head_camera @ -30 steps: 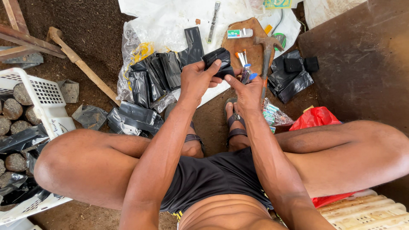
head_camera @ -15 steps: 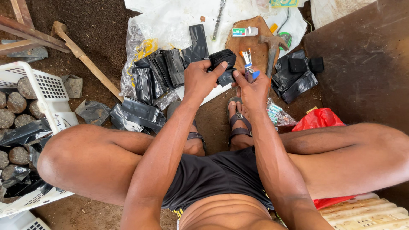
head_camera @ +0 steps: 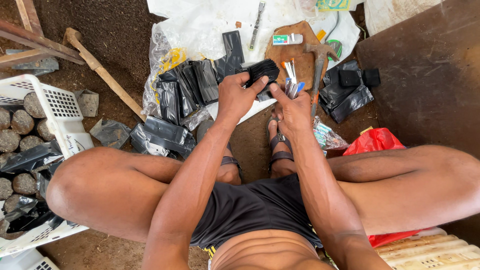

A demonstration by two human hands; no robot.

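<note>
Head view, looking down past my knees to the ground.

L hand: my left hand is clenched round a stack of black plastic bags, thumb on top, stack fanned out past the fingers.
R hand: my right hand grips a small stapler w/ blue and orange bits, its tip just beside the bag stack; index finger reaches toward the stack edge.
Bag stack pos: held up in front of me, above the white plastic sheet, between the loose bag pile and the wooden board.
Loose bags: more black bags lie spread on clear plastic to the left of my L hand; another lot sits right of the board.
Board: round-edged wooden board on the sheet, w/ a small staple box on it.
Hammer: claw hammer lies across the board's right edge, handle pointing toward me.
Basket: white plastic basket at far left, holding round soil lumps and black bags.
Stick: wooden handle lies slanted on the dirt near the basket.
Red bag: red plastic bag next to my right leg.
Feet: in sandals, just below my hands.
</note>
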